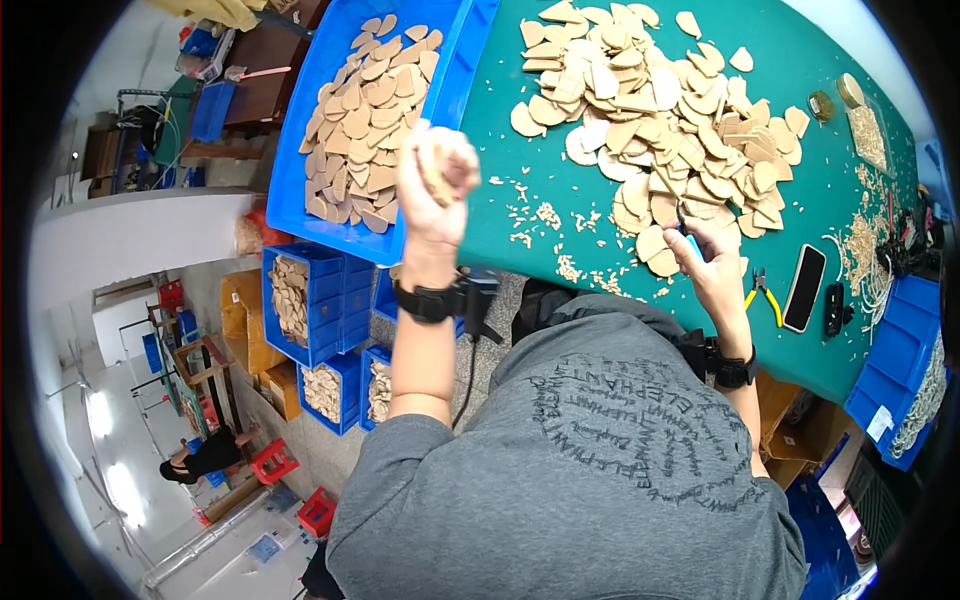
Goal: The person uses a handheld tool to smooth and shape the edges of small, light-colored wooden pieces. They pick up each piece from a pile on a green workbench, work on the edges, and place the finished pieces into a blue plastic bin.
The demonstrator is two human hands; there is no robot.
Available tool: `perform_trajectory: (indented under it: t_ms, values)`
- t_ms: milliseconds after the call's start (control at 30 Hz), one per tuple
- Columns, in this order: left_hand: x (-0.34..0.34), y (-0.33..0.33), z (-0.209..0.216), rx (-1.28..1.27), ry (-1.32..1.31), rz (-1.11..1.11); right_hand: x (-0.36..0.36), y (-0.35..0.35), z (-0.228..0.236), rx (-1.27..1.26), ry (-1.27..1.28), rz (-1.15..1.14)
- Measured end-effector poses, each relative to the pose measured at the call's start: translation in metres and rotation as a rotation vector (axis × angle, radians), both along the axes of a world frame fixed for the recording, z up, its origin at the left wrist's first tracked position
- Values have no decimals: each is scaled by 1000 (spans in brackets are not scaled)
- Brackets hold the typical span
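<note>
My left hand (pixel 437 178) is raised over the near right corner of a large blue bin (pixel 462 70). Its fingers are wrapped round some flat tan pieces (pixel 433 172); how many, I cannot tell. Many similar thin, rounded pieces (pixel 365 130) lie in that bin. At the near edge of a big heap of tan pieces (pixel 660 90) on the green table, my right hand (pixel 712 265) grips a small blue-handled cutter (pixel 692 244). The cutter's dark tip is close to the heap, and whether it touches a piece is unclear.
Yellow-handled pliers (pixel 766 296), a phone (pixel 805 288) and a small black device (pixel 834 309) lie right of my right hand. Small tan scraps (pixel 570 268) dot the green table (pixel 500 130). Blue crates (pixel 312 345) stand below on the left; another blue bin (pixel 893 345) sits right.
</note>
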State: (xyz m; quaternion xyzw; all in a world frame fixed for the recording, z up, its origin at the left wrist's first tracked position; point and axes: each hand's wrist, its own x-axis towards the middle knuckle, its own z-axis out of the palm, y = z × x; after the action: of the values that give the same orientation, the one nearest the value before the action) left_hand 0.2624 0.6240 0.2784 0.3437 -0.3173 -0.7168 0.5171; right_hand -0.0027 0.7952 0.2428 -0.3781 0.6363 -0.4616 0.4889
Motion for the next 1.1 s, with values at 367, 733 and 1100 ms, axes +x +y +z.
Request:
perform_trajectory:
  t_ms: [367,733,1100]
  values:
    - [-3,-81,-79,-922,-1387,140,7,17,-2,50,29,-37]
    - [-61,-106,-169,-208,-925,-526,37,-1,2,92,106,-252]
    - [-22,-15,-24,-14,-329,-639,80,-66,23,-1,228,-20]
